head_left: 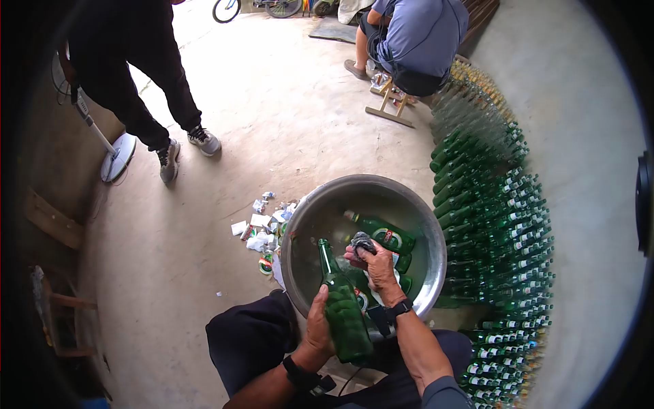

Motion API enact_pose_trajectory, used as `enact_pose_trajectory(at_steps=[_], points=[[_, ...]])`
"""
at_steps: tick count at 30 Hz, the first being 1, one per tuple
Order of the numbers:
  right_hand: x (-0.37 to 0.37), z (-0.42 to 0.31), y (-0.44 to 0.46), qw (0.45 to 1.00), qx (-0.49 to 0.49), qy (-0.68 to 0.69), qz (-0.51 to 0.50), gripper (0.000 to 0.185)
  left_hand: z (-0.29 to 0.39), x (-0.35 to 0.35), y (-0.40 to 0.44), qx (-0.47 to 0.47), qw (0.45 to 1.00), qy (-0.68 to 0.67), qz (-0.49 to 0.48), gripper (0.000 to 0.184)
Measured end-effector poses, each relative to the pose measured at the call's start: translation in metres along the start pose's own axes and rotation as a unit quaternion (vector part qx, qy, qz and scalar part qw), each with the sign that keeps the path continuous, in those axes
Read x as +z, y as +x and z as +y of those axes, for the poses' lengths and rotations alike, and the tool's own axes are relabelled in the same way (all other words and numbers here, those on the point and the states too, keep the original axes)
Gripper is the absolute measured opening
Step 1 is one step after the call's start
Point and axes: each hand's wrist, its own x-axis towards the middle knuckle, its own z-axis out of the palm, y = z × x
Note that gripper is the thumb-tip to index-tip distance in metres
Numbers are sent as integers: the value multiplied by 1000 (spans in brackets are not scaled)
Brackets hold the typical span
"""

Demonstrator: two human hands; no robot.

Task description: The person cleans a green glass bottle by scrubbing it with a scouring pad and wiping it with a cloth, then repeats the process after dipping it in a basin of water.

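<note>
A green glass bottle (345,317) is held tilted over the near edge of a round metal basin (298,290), its neck pointing up and away. My left hand (319,330) is wrapped round the bottle's lower body. To its right, over the basin, my right hand (378,267) is closed on a dark grey scouring pad (363,243). Inside the basin lie several green bottles in water, one with a label (388,237) showing near the far side. Both wrists wear black bands.
Paper scraps and peeled labels (261,220) litter the floor left of the basin. Rows of stacked green bottles (487,238) line the right wall. One person (129,61) stands at the upper left by a fan base (119,158); another (422,41) sits on a wooden stool (390,114).
</note>
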Motion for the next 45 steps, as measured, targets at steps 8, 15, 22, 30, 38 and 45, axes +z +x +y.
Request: enact_pose_trajectory(at_steps=[8, 15, 22, 30, 38, 45], points=[[0, -71, -34, 987, 16, 117, -105, 35, -5, 17, 0, 29, 999, 29, 4, 46], [19, -79, -76, 974, -91, -193, -70, 30, -10, 10, 8, 28, 998, 48, -17, 39], [35, -82, -85, 919, -186, -345, -35, 41, -23, 4, 7, 82, 981, 162, -66, 30], [19, -68, -62, 947, -146, -287, -12, 21, -24, 2, 14, 63, 976, 191, -88, 36], [25, -74, -65, 976, -75, -204, 13, 19, -32, -6, 24, 67, 972, 217, -63, 38], [19, -68, -88, 938, -108, -329, 19, 30, -11, 2, 14, 22, 981, 179, -71, 42]])
